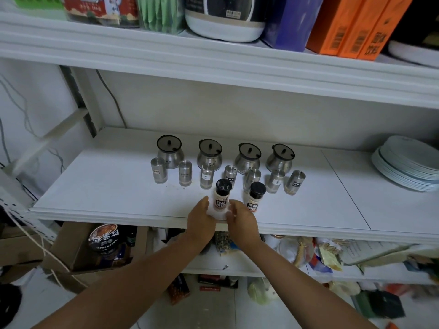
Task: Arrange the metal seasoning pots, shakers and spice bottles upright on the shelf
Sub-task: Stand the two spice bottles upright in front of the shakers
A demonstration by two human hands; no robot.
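Note:
On the white shelf (99, 186) several round metal seasoning pots with dark lids stand upright in a back row, the leftmost pot (169, 150) at the left end. In front of them runs a row of several small metal shakers, from one shaker (158, 170) on the left to another (294, 182) on the right. Two black-capped spice bottles stand upright at the front: the left bottle (222, 194) and the right bottle (255, 197). My left hand (202, 218) and my right hand (242, 222) flank the left bottle's base, fingers apart, not gripping it.
A stack of white plates (408, 162) sits at the shelf's right end. The upper shelf carries boxes, a cooker and packets. Below are a cardboard box (71, 248), a jar and cluttered bags. A rope hangs at the left.

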